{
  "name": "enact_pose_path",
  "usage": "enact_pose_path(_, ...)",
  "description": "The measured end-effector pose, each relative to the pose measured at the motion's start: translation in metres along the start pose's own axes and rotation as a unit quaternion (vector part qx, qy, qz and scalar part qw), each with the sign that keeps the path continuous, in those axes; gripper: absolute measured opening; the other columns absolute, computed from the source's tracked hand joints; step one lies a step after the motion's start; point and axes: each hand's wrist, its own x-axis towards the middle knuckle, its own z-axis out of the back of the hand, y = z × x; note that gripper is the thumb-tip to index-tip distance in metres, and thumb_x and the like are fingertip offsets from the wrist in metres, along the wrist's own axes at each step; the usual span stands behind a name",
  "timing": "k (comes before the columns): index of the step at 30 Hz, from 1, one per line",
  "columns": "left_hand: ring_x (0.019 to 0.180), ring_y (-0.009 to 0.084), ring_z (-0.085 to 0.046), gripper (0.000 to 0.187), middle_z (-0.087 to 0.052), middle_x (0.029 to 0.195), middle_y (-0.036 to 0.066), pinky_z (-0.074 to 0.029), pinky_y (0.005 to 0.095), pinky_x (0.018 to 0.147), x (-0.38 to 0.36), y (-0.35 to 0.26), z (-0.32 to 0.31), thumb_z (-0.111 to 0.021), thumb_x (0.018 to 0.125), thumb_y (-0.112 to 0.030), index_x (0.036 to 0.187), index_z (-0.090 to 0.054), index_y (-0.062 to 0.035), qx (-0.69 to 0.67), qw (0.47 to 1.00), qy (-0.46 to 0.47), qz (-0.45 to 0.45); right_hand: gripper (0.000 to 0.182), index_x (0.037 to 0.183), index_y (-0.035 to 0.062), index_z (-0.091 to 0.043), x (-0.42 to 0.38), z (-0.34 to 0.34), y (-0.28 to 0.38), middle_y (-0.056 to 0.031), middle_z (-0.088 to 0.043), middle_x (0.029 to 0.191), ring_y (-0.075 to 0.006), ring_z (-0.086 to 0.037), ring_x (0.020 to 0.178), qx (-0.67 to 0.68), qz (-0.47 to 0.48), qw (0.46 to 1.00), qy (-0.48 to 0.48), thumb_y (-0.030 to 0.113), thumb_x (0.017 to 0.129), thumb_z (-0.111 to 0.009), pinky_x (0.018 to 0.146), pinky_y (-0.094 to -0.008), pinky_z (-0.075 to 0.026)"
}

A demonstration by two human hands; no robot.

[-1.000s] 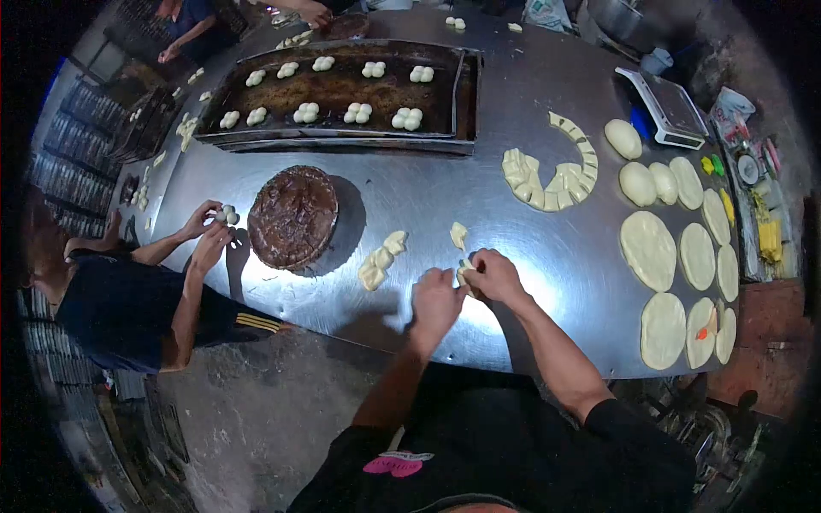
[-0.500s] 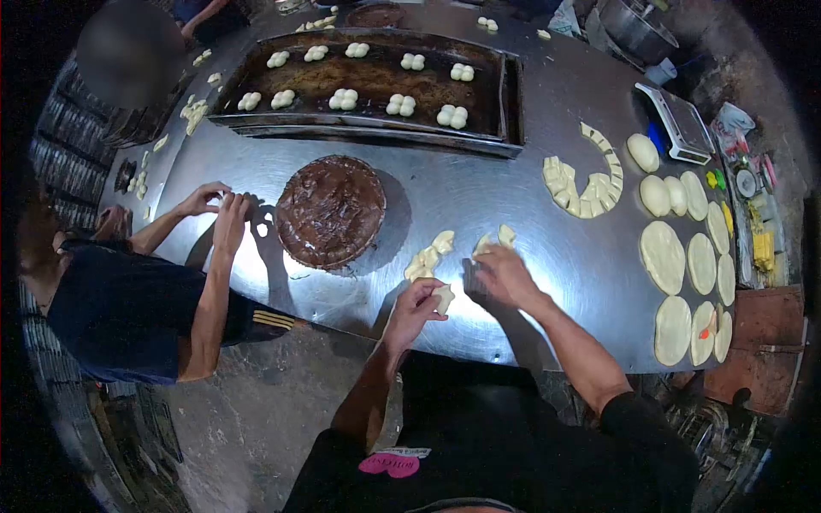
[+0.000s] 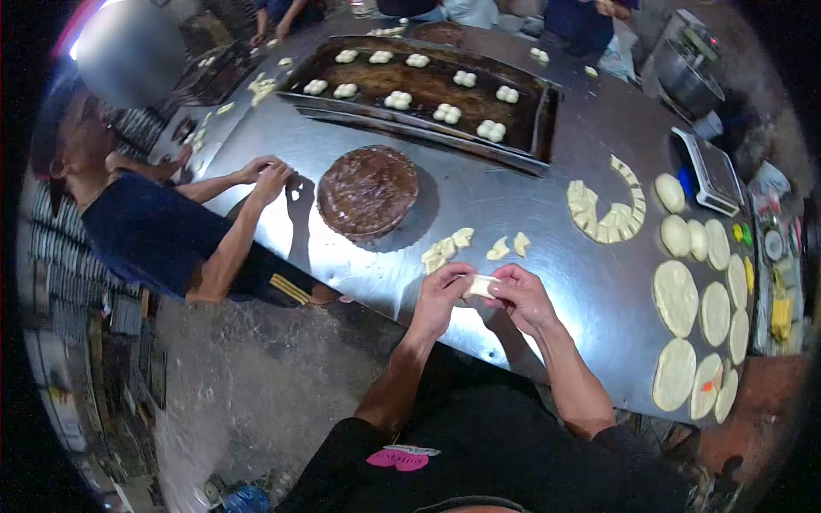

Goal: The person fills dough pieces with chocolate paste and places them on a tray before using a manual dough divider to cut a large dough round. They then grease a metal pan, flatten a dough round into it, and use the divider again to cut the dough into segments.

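Between my two hands a small pale dough piece (image 3: 481, 286) is stretched, close to the near edge of the metal table. My left hand (image 3: 442, 299) pinches its left end and my right hand (image 3: 523, 297) pinches its right end. Just beyond them lie a short row of dough pieces (image 3: 445, 249) and two loose cut pieces (image 3: 499, 250). A round mound of dark brown filling (image 3: 369, 192) sits farther left. An arc of cut dough pieces (image 3: 611, 224) rests on the right part of the table.
A co-worker (image 3: 162, 231) stands at the left, hands together over the table (image 3: 505, 201). Behind is a dark tray (image 3: 376, 77) with clustered dough balls. Flattened dough rounds (image 3: 675, 298) and a scale (image 3: 708, 171) are at the right. Other people are at the far side.
My right hand has come back from the loose dough pieces to my left hand and now grips the dough piece too. The camera view has turned, shifting the scene.
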Motion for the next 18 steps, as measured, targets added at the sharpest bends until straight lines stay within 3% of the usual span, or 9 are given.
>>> enact_pose_path(2, 0.088, 0.0134, -0.06, 0.026, -0.064, 0.105, 0.008, -0.049, 0.0272, 0.078, -0.001, 0.003, 0.007, -0.056, 0.09, -0.005, 0.116, -0.06, 0.0014, 0.009, 0.995, 0.038, 0.091, 0.027, 0.109, 0.0027, -0.054, -0.003, -0.01, -0.003, -0.0104, -0.066, 0.093, -0.0177, -0.065, 0.081, 0.146, 0.035, 0.989, 0.0, -0.001, 0.084, -0.062, 0.07, -0.0289, -0.055)
enact_pose_path(8, 0.126, 0.0296, -0.045, 0.043, -0.047, 0.135, 0.021, -0.034, 0.0348, 0.106, -0.009, 0.023, 0.019, -0.045, 0.097, -0.02, 0.131, -0.046, 0.007, 0.16, 0.984, -0.024, -0.069, 0.046, 0.135, 0.0074, -0.043, 0.039, -0.061, -0.032, -0.0034, -0.059, 0.106, -0.015, -0.056, 0.096, 0.199, 0.059, 0.975, -0.082, 0.011, 0.092, -0.057, 0.076, -0.0299, -0.048)
enact_pose_path(10, 0.133, 0.0335, -0.037, 0.047, -0.039, 0.142, 0.023, -0.029, 0.0376, 0.109, -0.01, 0.025, 0.029, -0.048, 0.095, -0.021, 0.134, -0.043, 0.0041, 0.351, 0.923, -0.078, -0.136, 0.047, 0.136, 0.0085, -0.041, 0.057, -0.078, -0.031, -0.0034, -0.059, 0.1, -0.0143, -0.056, 0.09, 0.193, 0.045, 0.975, -0.1, 0.009, 0.091, -0.056, 0.073, -0.0273, -0.046)
enact_pose_path(12, 0.135, 0.0365, -0.033, 0.05, -0.033, 0.146, 0.023, -0.028, 0.0386, 0.11, -0.013, 0.016, 0.05, -0.053, 0.092, -0.019, 0.136, -0.042, 0.0026, 0.343, 0.925, -0.051, -0.158, 0.05, 0.135, 0.0077, -0.043, 0.093, -0.079, -0.03, -0.0087, -0.06, 0.099, -0.0148, -0.058, 0.086, 0.161, 0.073, 0.982, -0.062, 0.003, 0.088, -0.057, 0.071, -0.0274, -0.048)
enact_pose_path(13, 0.133, 0.037, -0.036, 0.048, -0.032, 0.146, 0.022, -0.032, 0.039, 0.107, -0.015, 0.002, 0.059, -0.056, 0.091, -0.017, 0.135, -0.044, -0.0004, 0.362, 0.919, -0.049, -0.148, 0.053, 0.134, 0.0073, -0.043, 0.119, -0.081, -0.021, -0.0104, -0.06, 0.098, -0.0179, -0.059, 0.086, -0.079, 0.143, 0.984, -0.065, 0.001, 0.084, -0.058, 0.07, -0.0301, -0.048)
enact_pose_path(14, 0.131, 0.0376, -0.038, 0.047, -0.031, 0.147, 0.022, -0.036, 0.0393, 0.104, -0.017, -0.006, 0.07, -0.058, 0.089, -0.015, 0.134, -0.047, -0.0033, 0.382, 0.913, -0.047, -0.136, 0.056, 0.134, 0.0068, -0.043, 0.142, -0.085, -0.014, -0.0121, -0.061, 0.098, -0.0211, -0.06, 0.086, -0.315, 0.201, 0.926, -0.063, -0.002, 0.081, -0.058, 0.07, -0.0328, -0.049)
enact_pose_path(15, 0.131, 0.0347, -0.039, 0.044, -0.031, 0.148, 0.018, -0.037, 0.0394, 0.104, -0.018, -0.006, 0.086, -0.061, 0.088, -0.014, 0.131, -0.052, -0.0094, 0.362, 0.924, -0.061, -0.11, 0.056, 0.134, 0.0068, -0.043, 0.163, -0.088, -0.007, -0.0121, -0.061, 0.098, -0.0211, -0.06, 0.086, -0.319, 0.196, 0.925, -0.063, -0.002, 0.081, -0.058, 0.07, -0.0328, -0.049)
enact_pose_path(17, 0.126, 0.0326, -0.047, 0.037, -0.043, 0.14, 0.017, -0.04, 0.039, 0.102, -0.02, -0.006, 0.118, -0.061, 0.088, -0.013, 0.124, -0.057, -0.0082, 0.367, 0.917, -0.102, -0.118, 0.054, 0.128, 0.0065, -0.046, 0.201, -0.096, 0.008, -0.0156, -0.062, 0.098, -0.0282, -0.061, 0.087, -0.626, 0.481, 0.613, 0.011, -0.001, 0.076, -0.058, 0.073, -0.0385, -0.049)
enact_pose_path(18, 0.123, 0.0326, -0.049, 0.034, -0.048, 0.136, 0.017, -0.04, 0.0387, 0.101, -0.021, -0.004, 0.135, -0.061, 0.088, -0.013, 0.121, -0.058, -0.0076, 0.37, 0.914, -0.118, -0.112, 0.054, 0.128, 0.0065, -0.046, 0.212, -0.099, 0.012, -0.0156, -0.062, 0.098, -0.0282, -0.061, 0.087, -0.63, 0.476, 0.613, 0.014, -0.001, 0.076, -0.058, 0.073, -0.0385, -0.049)
